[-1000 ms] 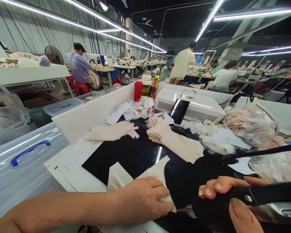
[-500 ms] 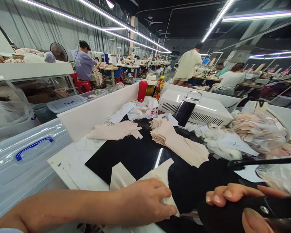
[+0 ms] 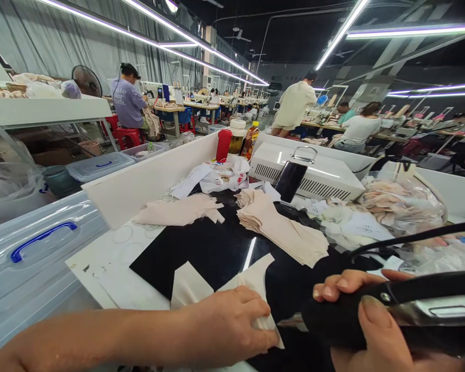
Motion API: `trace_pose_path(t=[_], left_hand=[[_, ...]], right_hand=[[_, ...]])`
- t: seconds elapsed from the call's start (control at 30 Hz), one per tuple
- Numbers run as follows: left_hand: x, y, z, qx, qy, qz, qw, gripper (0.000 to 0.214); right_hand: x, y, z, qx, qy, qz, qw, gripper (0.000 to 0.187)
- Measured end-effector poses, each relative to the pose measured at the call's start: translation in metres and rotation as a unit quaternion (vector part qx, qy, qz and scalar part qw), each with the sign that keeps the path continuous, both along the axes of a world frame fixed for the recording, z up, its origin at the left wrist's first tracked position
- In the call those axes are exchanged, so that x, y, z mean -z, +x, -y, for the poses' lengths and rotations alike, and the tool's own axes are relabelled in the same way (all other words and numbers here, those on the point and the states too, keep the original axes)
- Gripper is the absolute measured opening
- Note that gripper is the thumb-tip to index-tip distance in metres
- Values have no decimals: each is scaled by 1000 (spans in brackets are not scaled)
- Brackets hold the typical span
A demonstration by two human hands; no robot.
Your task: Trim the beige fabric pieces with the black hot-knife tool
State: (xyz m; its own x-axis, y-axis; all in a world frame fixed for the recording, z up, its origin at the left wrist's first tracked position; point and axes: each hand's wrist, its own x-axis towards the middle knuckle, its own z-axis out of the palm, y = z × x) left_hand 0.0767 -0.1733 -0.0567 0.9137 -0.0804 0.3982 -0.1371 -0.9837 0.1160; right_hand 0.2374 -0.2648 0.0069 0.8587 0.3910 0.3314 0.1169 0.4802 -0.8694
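My left hand [image 3: 232, 325] lies flat with its fingers pressed on a cream fabric piece [image 3: 225, 281] that rests on a glossy black mat [image 3: 213, 248]. My right hand [image 3: 368, 330] is wrapped round the black handle of a hand-held tool [image 3: 422, 310], held just right of the fabric; a thin metal tip pokes out toward the cloth at its left end. A black cable [image 3: 414, 237] runs from the tool to the right. Beyond lie a stack of cream fabric pieces [image 3: 282, 227] and another loose pile [image 3: 178, 209].
A white vented box [image 3: 318, 175] with a phone [image 3: 290, 181] leaning on it stands at the back, beside a red bottle [image 3: 222, 144]. Bags of fabric [image 3: 403, 204] lie right. Clear bins with blue handles [image 3: 39, 253] stand left. Other people work at far tables.
The view has shifted slightly. My right hand with the tool has crept a little left, closer to the fabric edge. My left hand stays pressed on the cloth.
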Motion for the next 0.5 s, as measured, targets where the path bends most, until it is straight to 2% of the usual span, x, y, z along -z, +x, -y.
trace_pose_path(t=[0.23, 0.5], left_hand=[[3, 1, -2, 9, 3, 12, 1000, 23], [3, -1, 0, -38, -26, -45, 998, 21]], right_hand=[[-2, 0, 1, -16, -16, -1, 1000, 47], [-8, -3, -1, -6, -30, 1, 1000, 45]])
